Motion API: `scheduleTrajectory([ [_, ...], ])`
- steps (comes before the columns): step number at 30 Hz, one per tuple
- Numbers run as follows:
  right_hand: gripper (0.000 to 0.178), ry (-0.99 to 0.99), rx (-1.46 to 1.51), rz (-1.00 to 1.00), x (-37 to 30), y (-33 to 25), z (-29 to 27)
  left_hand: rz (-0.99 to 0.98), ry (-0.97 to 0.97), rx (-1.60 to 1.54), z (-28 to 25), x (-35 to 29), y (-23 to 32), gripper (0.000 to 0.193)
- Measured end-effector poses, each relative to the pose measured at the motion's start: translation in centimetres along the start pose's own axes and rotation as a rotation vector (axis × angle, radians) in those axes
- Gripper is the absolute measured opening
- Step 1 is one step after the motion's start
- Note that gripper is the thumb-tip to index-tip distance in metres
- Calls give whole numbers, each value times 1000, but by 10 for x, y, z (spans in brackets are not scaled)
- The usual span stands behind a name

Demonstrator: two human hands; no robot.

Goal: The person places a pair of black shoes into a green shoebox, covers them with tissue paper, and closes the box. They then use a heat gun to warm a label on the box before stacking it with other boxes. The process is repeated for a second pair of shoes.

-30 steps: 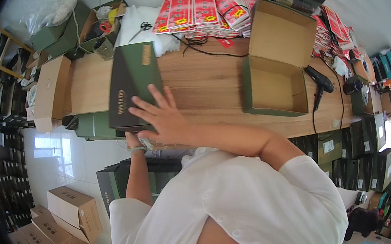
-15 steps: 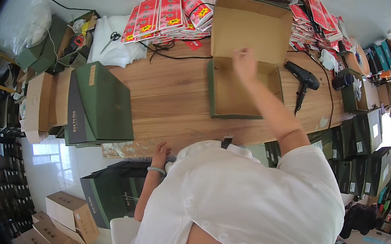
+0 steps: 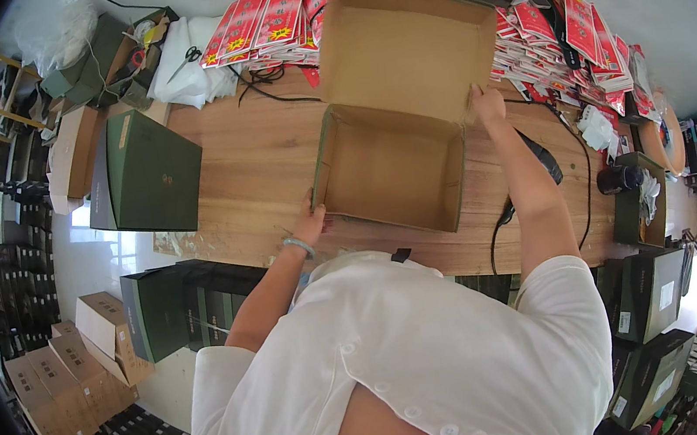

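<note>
An open green cardboard box (image 3: 394, 163), brown inside, lies on the wooden table in front of me with nothing visible in it. Its hinged lid (image 3: 409, 42) is folded back toward the wall. My left hand (image 3: 309, 223) grips the box at its near left corner, with the thumb over the rim. At the right side, near the hinge, my right hand (image 3: 488, 107) pinches the lid's edge. A black hair dryer (image 3: 541, 157) lies right of the box, partly hidden by my right forearm.
Red printed packets (image 3: 270, 21) are piled along the back, with more (image 3: 554, 41) at the right. A closed green box (image 3: 151, 173) stands on the table's left end. Scissors (image 3: 185, 61) rest on white sheeting. Black cables run along the back and right.
The box has shifted left and turned slightly. My left hand has come up from the table's front edge onto it. My right hand has moved from inside the box area to the lid's right edge.
</note>
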State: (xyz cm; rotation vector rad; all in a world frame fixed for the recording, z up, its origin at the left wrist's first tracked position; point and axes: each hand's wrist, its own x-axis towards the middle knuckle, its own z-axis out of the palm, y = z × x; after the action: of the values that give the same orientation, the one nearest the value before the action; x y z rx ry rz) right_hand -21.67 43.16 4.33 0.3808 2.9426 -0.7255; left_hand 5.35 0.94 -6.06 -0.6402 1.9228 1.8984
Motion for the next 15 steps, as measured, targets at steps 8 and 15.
scheduleTrajectory([
  [8,45,-134,1234,-96,-60,66,67,-5,208,-221,-21,5,-8,60],
  [15,56,-185,913,277,-197,73,41,-61,342,-126,-49,-23,35,81],
])
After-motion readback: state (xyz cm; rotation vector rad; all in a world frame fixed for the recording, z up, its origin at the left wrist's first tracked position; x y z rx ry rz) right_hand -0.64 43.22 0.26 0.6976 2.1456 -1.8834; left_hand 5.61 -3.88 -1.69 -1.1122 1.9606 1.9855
